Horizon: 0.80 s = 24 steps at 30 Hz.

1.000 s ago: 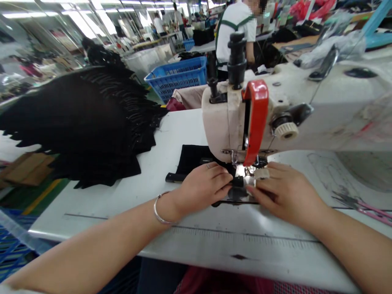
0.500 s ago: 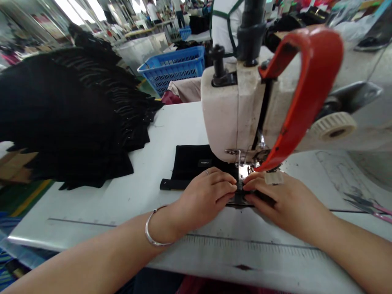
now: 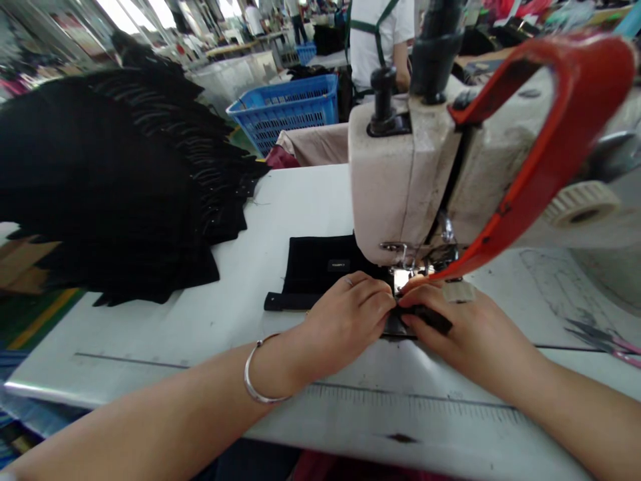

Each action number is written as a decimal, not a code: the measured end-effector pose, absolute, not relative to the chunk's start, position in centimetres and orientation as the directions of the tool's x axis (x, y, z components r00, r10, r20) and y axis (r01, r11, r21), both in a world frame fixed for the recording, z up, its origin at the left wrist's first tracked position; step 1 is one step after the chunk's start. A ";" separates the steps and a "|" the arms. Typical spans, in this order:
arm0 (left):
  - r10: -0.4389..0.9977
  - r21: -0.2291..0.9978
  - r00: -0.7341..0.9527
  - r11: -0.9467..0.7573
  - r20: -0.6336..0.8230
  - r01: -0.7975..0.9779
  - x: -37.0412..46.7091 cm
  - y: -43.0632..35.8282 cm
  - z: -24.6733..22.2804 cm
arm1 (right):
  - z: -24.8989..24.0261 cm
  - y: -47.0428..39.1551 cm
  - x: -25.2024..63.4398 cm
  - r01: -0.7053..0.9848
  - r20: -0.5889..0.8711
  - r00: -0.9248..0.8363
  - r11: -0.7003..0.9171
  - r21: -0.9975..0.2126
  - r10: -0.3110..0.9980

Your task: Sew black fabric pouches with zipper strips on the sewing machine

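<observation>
At a sewing machine (image 3: pixel 383 190), both hands (image 3: pixel 345 317) (image 3: pixel 463 321) pinching black fabric (image 3: pixel 310 257), dark label (image 3: pixel 339 266), lettering too blurred to read

The label (image 3: pixel 339 266) on the black cloth (image 3: pixel 306 257) is illegible; the ruler scale (image 3: pixel 380 395), at its five o'clock, is unreadable.

The head camera looks forward and steeply down from the wearer's side of the sewing table (image 3: pixel 175 334) — the sewing machine (image 3: pixel 485 174) close at right, the blue plastic basket (image 3: pixel 280 117) farther off, beyond the tabletop.
</observation>
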<state>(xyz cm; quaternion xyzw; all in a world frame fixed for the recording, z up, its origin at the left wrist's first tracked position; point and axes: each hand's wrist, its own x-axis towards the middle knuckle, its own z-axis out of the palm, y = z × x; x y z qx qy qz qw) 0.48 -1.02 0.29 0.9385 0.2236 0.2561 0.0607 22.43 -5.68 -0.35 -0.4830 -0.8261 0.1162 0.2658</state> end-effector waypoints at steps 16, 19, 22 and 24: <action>0.545 0.416 0.723 -0.827 0.424 0.379 -0.3 -0.8 -0.1 | -0.8 -5.8 22.1 0.733 0.278 -0.316 0.419 -0.535 0.907; 0.534 0.419 0.723 -0.833 0.438 0.361 -0.2 -0.2 -0.3 | -1.1 -5.5 22.1 0.737 0.262 -0.284 0.385 -0.556 0.922; 0.535 0.409 0.726 -0.834 0.431 0.371 -0.1 0.4 -0.3 | -1.2 -4.9 22.1 0.737 0.245 -0.269 0.363 -0.570 0.931; 0.542 0.400 0.724 -0.831 0.426 0.386 0.1 0.6 -0.3 | -1.2 -4.6 22.2 0.747 0.240 -0.265 0.356 -0.562 0.934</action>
